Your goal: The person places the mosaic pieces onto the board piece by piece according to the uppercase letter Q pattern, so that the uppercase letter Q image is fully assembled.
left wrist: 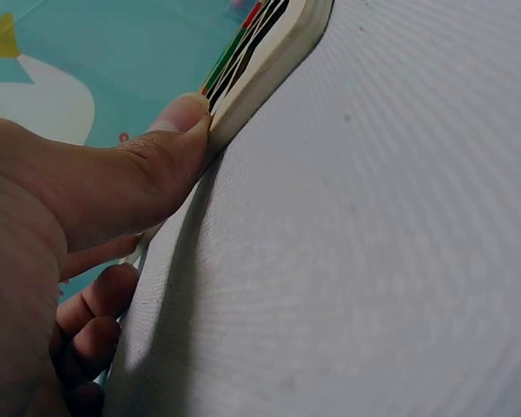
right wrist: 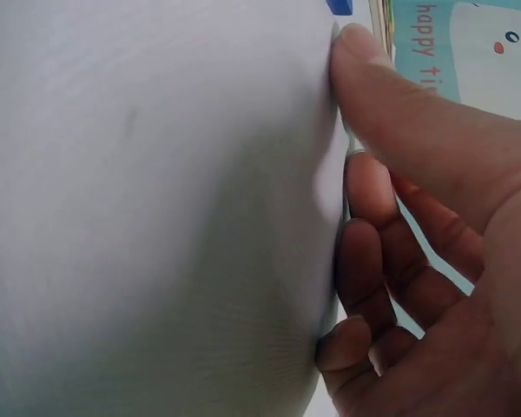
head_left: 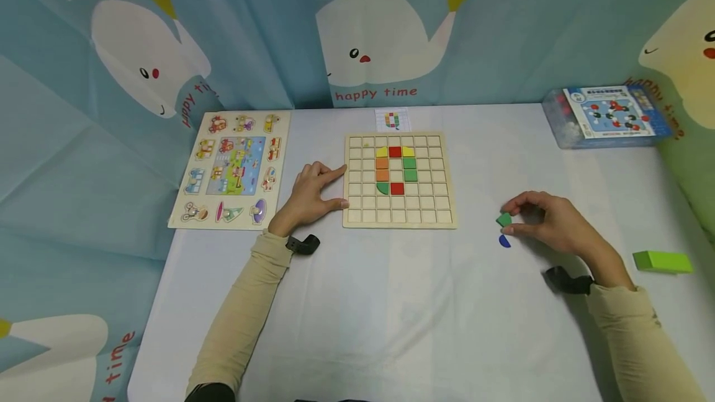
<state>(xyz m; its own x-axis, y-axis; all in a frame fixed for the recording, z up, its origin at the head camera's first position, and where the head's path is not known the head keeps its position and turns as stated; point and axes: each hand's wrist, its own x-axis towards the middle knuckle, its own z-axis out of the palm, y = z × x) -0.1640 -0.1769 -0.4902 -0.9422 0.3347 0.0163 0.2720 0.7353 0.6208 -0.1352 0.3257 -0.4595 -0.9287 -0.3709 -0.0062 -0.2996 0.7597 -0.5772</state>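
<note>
In the head view my left hand [head_left: 310,194] has its thumb and index finger stretched apart, both tips at the left edge of a wooden grid board [head_left: 357,221]. The left wrist view shows the thumb [left wrist: 148,169] pressing the board's side [left wrist: 273,78]. Coloured tiles form a ring on the grid: yellow, red, orange and green ones, such as a red square [head_left: 397,188]. To the right of the board, my right hand [head_left: 550,222] pinches a small green tile [head_left: 504,219] between thumb and index finger. A blue rounded tile [head_left: 504,241] lies just below the thumb tip.
A picture card [head_left: 393,120] lies behind the board. At left is a wooden vehicle puzzle [head_left: 187,206]. A clear plastic box with a printed label [head_left: 609,116] stands at the back right, and a lime-green block [head_left: 663,262] is right of the right forearm. A curtain [head_left: 268,36] hangs behind.
</note>
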